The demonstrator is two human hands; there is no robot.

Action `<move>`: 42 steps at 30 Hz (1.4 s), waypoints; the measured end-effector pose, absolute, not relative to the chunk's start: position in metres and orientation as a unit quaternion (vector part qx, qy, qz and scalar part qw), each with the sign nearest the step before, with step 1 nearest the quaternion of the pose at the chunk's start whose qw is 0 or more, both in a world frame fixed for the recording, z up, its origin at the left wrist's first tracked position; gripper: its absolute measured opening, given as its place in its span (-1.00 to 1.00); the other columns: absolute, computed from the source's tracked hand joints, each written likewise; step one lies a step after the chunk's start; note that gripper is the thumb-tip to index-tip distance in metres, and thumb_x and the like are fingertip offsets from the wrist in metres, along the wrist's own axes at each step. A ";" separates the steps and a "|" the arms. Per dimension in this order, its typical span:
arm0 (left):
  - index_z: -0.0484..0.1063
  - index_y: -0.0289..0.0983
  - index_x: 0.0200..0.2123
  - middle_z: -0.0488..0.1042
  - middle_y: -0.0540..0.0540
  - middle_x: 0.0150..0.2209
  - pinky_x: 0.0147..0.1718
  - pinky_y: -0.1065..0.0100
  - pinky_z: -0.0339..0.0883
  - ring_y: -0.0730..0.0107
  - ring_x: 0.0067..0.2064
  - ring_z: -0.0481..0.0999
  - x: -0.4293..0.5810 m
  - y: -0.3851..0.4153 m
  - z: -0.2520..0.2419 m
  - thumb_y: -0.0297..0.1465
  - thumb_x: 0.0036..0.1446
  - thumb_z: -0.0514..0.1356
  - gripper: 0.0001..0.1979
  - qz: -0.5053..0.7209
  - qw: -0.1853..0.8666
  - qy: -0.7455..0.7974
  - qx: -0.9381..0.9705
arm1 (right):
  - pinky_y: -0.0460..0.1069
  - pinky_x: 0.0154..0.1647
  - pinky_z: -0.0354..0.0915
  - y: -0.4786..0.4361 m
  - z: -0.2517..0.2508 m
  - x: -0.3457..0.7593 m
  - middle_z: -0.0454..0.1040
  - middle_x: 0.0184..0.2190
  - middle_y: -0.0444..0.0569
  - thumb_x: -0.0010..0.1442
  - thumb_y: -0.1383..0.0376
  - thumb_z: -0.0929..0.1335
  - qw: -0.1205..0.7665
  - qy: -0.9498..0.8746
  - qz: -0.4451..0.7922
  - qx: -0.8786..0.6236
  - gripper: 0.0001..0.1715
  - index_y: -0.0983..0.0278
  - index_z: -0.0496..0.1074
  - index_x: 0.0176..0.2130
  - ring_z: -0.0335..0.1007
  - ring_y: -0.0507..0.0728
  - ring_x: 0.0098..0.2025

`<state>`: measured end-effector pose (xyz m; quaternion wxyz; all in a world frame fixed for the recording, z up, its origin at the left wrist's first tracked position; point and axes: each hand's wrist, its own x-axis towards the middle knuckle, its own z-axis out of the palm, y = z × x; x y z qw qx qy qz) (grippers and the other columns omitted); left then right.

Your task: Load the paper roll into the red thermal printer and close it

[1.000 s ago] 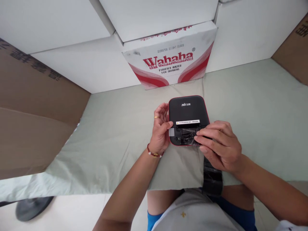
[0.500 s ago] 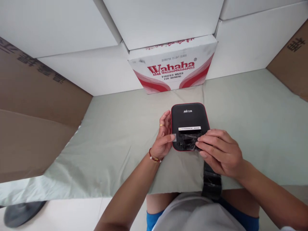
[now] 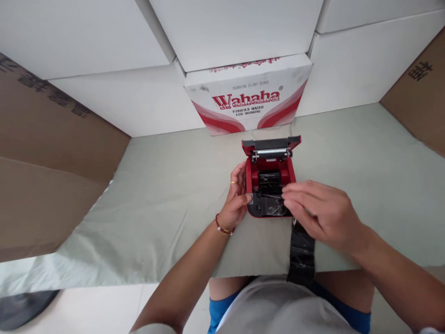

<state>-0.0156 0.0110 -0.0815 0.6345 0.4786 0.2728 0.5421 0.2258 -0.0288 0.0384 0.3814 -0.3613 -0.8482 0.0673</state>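
A small black and red printer (image 3: 269, 183) sits on the pale green cloth (image 3: 167, 204). Its lid (image 3: 271, 144) stands raised at the far end, showing the red inside. My left hand (image 3: 236, 199) grips the printer's left side, thumb pressed on the front corner. My right hand (image 3: 318, 211) hovers over the front right of the printer, fingers loosely extended above a crinkled black strip (image 3: 301, 253) that runs from the printer towards my lap.
A Wahaha water carton (image 3: 248, 99) stands just behind the printer among white boxes (image 3: 229, 28). Brown cardboard (image 3: 45, 153) walls off the left, and more cardboard (image 3: 417, 83) the right. The cloth's front edge lies above my knees.
The printer's lid has swung up and open, exposing the red compartment. My right hand has lifted slightly off the front. The left hand keeps its grip.
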 end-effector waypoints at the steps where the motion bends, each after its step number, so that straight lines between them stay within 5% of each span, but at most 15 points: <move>1: 0.27 0.15 0.46 0.18 -0.04 0.63 0.63 -0.12 0.04 -0.03 0.68 0.10 -0.015 0.011 -0.082 -0.07 0.08 0.53 -0.07 0.544 0.636 0.273 0.476 | 0.03 -0.10 0.59 -0.021 0.042 0.223 0.76 -0.11 -0.01 0.52 0.34 0.38 0.359 -0.843 0.070 -0.394 -0.79 0.20 0.66 -0.08 0.71 0.13 -0.14; 6: 0.33 0.12 0.42 0.21 -0.06 0.62 0.62 -0.13 0.05 -0.05 0.67 0.12 -0.015 0.014 -0.084 -0.12 0.01 0.57 -0.07 0.549 0.642 0.281 0.455 | 0.09 -0.31 0.43 0.026 0.046 0.194 0.75 -0.19 0.10 0.43 0.37 0.39 0.087 -0.841 0.050 -0.532 -0.77 0.21 0.68 -0.20 0.65 0.22 -0.31; 9: 0.35 0.12 0.42 0.23 -0.04 0.61 0.63 -0.11 0.03 -0.03 0.68 0.11 -0.014 0.014 -0.085 -0.12 0.02 0.56 -0.09 0.553 0.645 0.275 0.450 | 0.14 -0.23 0.44 0.047 0.040 0.177 0.73 -0.30 0.17 0.38 0.31 0.44 0.019 -0.832 0.056 -0.551 -0.82 0.21 0.69 -0.26 0.67 0.30 -0.29; 17: 0.35 0.14 0.41 0.24 -0.04 0.61 0.62 -0.14 0.05 -0.05 0.67 0.14 -0.013 0.016 -0.087 -0.10 0.00 0.58 -0.08 0.554 0.642 0.270 0.456 | 0.14 -0.32 0.39 0.037 0.055 0.170 0.74 -0.26 0.17 0.33 0.32 0.46 0.016 -0.824 0.055 -0.564 -0.85 0.23 0.67 -0.11 0.64 0.31 -0.33; 22: 0.37 0.11 0.40 0.25 -0.05 0.60 0.62 -0.11 0.04 -0.07 0.67 0.11 -0.013 0.016 -0.086 -0.12 -0.03 0.60 -0.07 0.559 0.650 0.270 0.438 | 0.09 -0.33 0.40 -0.013 0.081 0.235 0.74 -0.03 0.00 0.46 0.08 0.40 0.217 -0.805 0.105 -0.542 -0.68 0.10 0.61 0.11 0.60 0.19 -0.33; 26: 0.40 0.11 0.38 0.26 -0.02 0.59 0.63 -0.09 0.00 -0.09 0.67 0.08 -0.014 0.015 -0.084 -0.16 -0.03 0.60 -0.10 0.561 0.663 0.266 0.418 | 0.11 -0.50 0.34 -0.046 0.051 0.321 0.67 -0.36 -0.07 0.42 -0.26 0.36 0.206 -0.722 0.188 -0.634 -0.36 0.10 0.64 0.14 0.36 0.14 -0.59; 28: 0.41 0.12 0.38 0.27 0.00 0.59 0.63 -0.10 0.01 -0.09 0.67 0.08 -0.014 0.014 -0.084 -0.17 -0.02 0.59 -0.11 0.560 0.666 0.264 0.415 | 0.12 -0.52 0.33 -0.056 0.023 0.352 0.64 -0.41 -0.05 0.36 -0.34 0.35 0.160 -0.705 0.232 -0.651 -0.24 0.14 0.66 0.12 0.39 0.18 -0.58; 33: 0.43 0.13 0.37 0.30 0.01 0.56 0.63 -0.08 0.01 -0.08 0.66 0.11 -0.015 0.014 -0.084 -0.15 -0.01 0.60 -0.13 0.560 0.661 0.268 0.422 | 0.18 -0.37 0.46 -0.076 -0.008 0.355 0.71 0.00 0.11 0.38 -0.27 0.35 0.208 -0.685 0.192 -0.672 -0.35 0.10 0.69 0.07 0.45 0.15 -0.50; 36: 0.44 0.13 0.36 0.32 0.01 0.55 0.63 -0.06 0.01 -0.07 0.65 0.12 -0.016 0.016 -0.085 -0.13 -0.05 0.62 -0.11 0.561 0.657 0.275 0.422 | 0.13 -0.27 0.50 -0.081 -0.001 0.326 0.71 -0.04 0.03 0.49 -0.08 0.35 0.256 -0.695 0.200 -0.641 -0.57 0.07 0.70 0.01 0.57 0.16 -0.35; 42: 0.45 0.12 0.36 0.33 0.01 0.54 0.61 -0.02 0.09 -0.02 0.63 0.18 -0.017 0.017 -0.086 -0.15 -0.05 0.62 -0.12 0.558 0.656 0.276 0.427 | 0.09 -0.21 0.57 -0.080 -0.013 0.284 0.70 0.05 0.07 0.40 0.22 0.42 0.086 -0.780 0.242 -0.570 -0.66 0.15 0.69 0.09 0.72 0.24 -0.13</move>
